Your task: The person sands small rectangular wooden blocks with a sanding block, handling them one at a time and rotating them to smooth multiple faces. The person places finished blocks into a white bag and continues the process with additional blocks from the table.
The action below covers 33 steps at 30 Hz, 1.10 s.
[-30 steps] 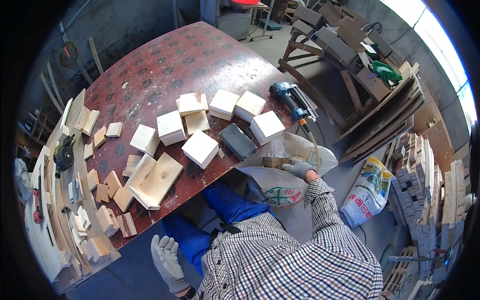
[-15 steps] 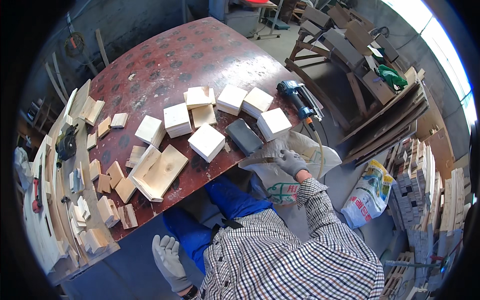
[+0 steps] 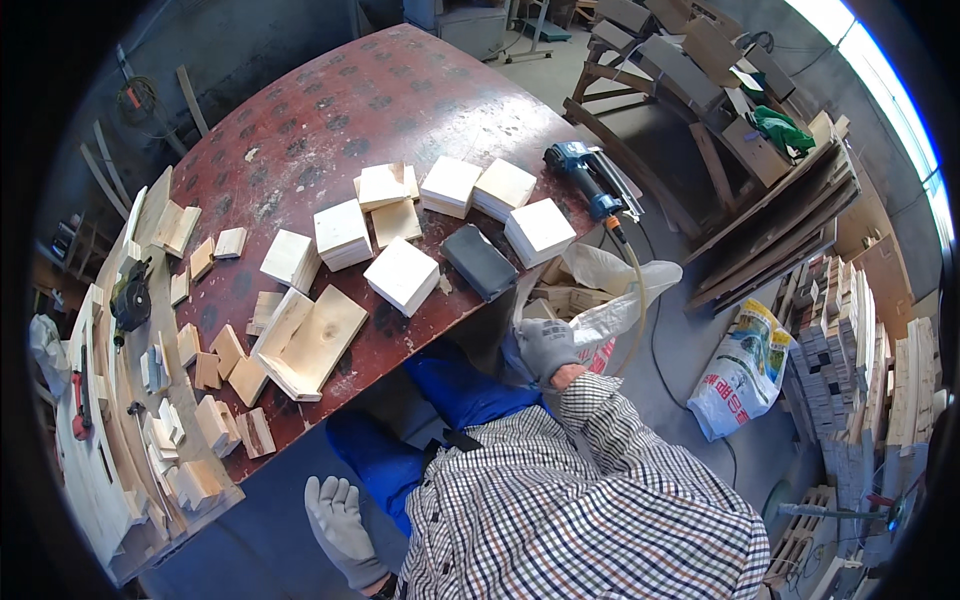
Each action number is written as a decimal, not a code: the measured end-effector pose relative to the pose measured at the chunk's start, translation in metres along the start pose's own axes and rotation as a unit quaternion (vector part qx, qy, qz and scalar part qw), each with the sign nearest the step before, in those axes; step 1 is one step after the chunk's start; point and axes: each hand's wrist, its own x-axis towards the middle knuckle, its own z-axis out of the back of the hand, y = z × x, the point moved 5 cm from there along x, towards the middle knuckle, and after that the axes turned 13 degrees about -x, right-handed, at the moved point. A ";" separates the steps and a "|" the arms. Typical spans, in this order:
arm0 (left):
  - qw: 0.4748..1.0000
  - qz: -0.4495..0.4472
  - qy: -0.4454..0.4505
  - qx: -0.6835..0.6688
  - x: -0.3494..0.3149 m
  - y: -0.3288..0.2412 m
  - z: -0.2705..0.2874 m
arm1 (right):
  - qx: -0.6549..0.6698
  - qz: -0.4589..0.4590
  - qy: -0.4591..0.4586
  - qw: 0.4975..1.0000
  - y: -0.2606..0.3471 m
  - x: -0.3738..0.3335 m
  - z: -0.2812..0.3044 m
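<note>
My right hand [image 3: 548, 350], in a grey glove, grips the near rim of a white woven sack [image 3: 605, 273] beside the table edge. The sack's mouth gapes, and several wooden pieces [image 3: 562, 300] lie inside. My left hand [image 3: 340, 525], gloved too, hangs low by my side with fingers stretched out and nothing in it. Closest to the sack on the table are a stack of square wooden blocks [image 3: 540, 228] and a dark block [image 3: 478, 260]. A blue nail gun [image 3: 585, 182] rests at the table's right edge, its hose running down past the sack.
The red table [image 3: 330, 110] carries more wooden stacks, an open wooden box piece [image 3: 325, 345] and loose offcuts. Left of it, a long board holds a black tool [image 3: 130, 297]. A printed bag [image 3: 742, 375] lies on the floor at right, near stacked wood strips [image 3: 830, 345].
My right hand has moved left and down along the sack, drawing its rim toward me. The opening now shows the wood inside. My left hand stays nearly still.
</note>
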 end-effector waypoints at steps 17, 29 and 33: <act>0.978 0.114 0.151 -0.083 0.055 0.016 -0.058 | 0.043 0.038 0.052 0.997 -0.013 -0.053 0.052; 0.969 -0.003 0.242 0.051 0.030 0.001 -0.029 | 0.033 -0.039 -0.369 0.928 -0.073 0.056 0.134; 0.978 -0.044 0.067 0.193 0.011 -0.006 -0.065 | 0.036 -0.101 -0.086 0.991 -0.060 0.118 0.099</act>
